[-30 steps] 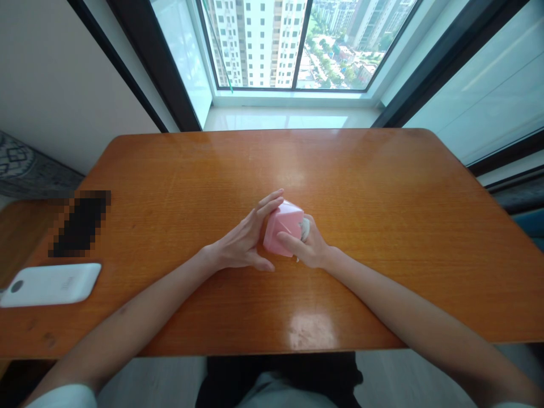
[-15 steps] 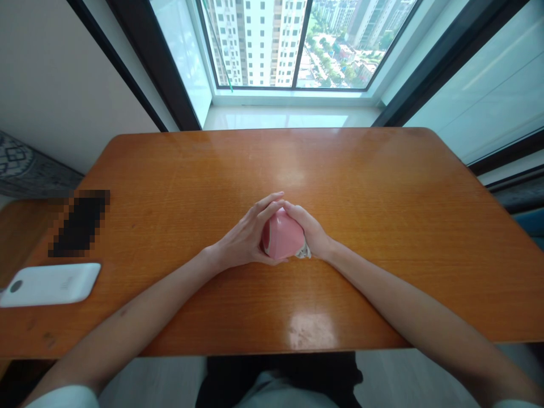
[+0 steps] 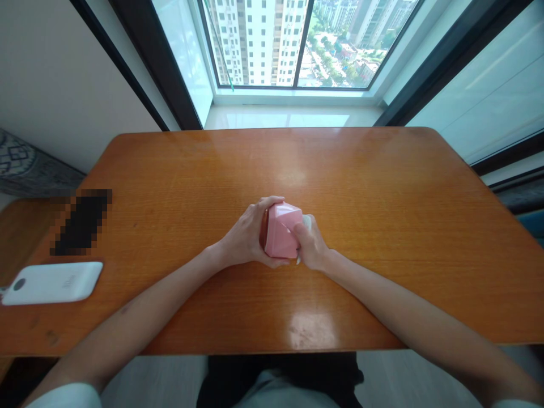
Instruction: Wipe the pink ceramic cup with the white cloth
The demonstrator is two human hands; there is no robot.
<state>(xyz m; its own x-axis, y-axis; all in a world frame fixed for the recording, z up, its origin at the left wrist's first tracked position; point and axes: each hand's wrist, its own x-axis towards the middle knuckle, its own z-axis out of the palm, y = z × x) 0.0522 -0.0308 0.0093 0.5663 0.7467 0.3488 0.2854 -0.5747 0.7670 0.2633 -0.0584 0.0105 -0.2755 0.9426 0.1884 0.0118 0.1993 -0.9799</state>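
Observation:
Above the middle of the table, a glossy pink object [image 3: 281, 233] with flat, angled faces is held between my two hands. My left hand [image 3: 246, 235] grips it from the left, fingers over the far side and thumb along the near side. A crumpled white tissue or cloth [image 3: 307, 221] is bunched in my right hand [image 3: 313, 245], which presses against the object's right side with the thumb on a pink face. Part of the white material hangs below the right fingers. My fingers hide the object's ends, so its exact kind cannot be made out.
The brown wooden table [image 3: 382, 192] has rounded far corners. At its left lie a white flat device [image 3: 55, 282], like a power bank, and a dark blurred-out item [image 3: 83, 222]. Behind the table is a window [image 3: 297, 45]; a patterned grey fabric [image 3: 29, 164] is at the far left.
The pink object has turned and shows more of its angled faces. My right hand has shifted from its far edge onto its right side, with the white tissue or cloth.

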